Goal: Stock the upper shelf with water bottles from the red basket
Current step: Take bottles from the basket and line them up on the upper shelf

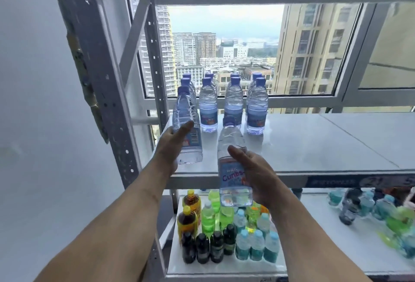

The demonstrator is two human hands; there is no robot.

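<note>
Your left hand (174, 141) grips one water bottle (187, 129) upright on the upper shelf (314, 144). Your right hand (253, 169) clasps another bottle (232, 165), raised near the shelf edge for placing.

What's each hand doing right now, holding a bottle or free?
Left hand: closed around a clear plastic water bottle with a purple cap standing on the white upper shelf.
Right hand: holding a second clear purple-capped water bottle, not yet set down.

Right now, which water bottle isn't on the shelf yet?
The bottle in the right hand, its base below the shelf edge; the others stand on it.
</note>
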